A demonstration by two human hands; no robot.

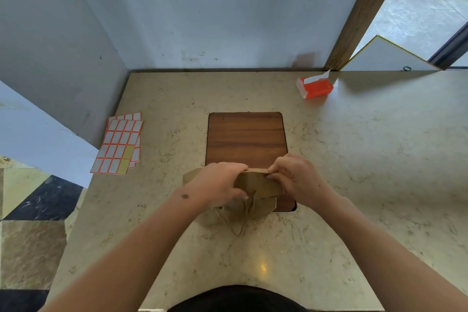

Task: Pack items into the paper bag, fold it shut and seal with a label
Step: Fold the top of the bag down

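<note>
Both our hands grip the folded top of the bag (255, 185), which stands on the counter (354, 159) at the near edge of the wooden board (247, 134). Our left hand (220, 182) curls over the fold's left end, fingers together and thumb underneath; our right hand (293, 176) pinches the right end, fingertips (274, 168) pressed on the crease. The bag's twine handles (240, 220) hang down its near side. Label sheets (120, 144) lie well apart to the left, near the counter's edge. A red tissue pack (315, 86) sits far back on the right, near the wall
</note>
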